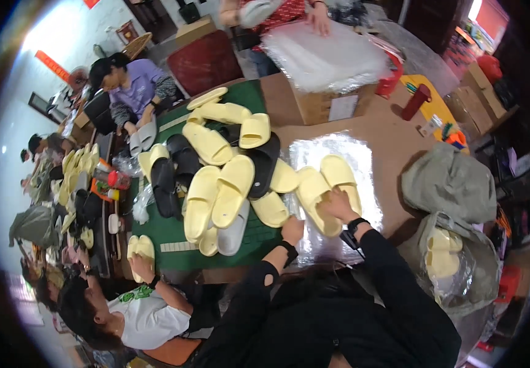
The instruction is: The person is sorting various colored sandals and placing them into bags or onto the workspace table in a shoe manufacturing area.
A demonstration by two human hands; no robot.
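Two pale yellow slide slippers, a left-hand one point(312, 185) and a right-hand one point(341, 172), lie side by side over a clear, shiny plastic sheet point(363, 150). My right hand point(338, 207) is at their rear ends, fingers curled against the left-hand slipper. Just left of that slipper's heel, my left hand point(292, 231) is closed; whatever is in its fingers, if anything, is hidden. Close to it, a loose yellow slipper point(270, 210) sits at the edge of a pile of yellow, black and grey slippers point(233, 190) on a green mat point(249, 245).
Across the brown table, a person handles clear plastic bags point(323, 52) stacked on a cardboard box point(329, 105). A red flask point(416, 102) stands at the far right. Grey sacks point(449, 184) sit on my right. Other people hold slippers at the left.
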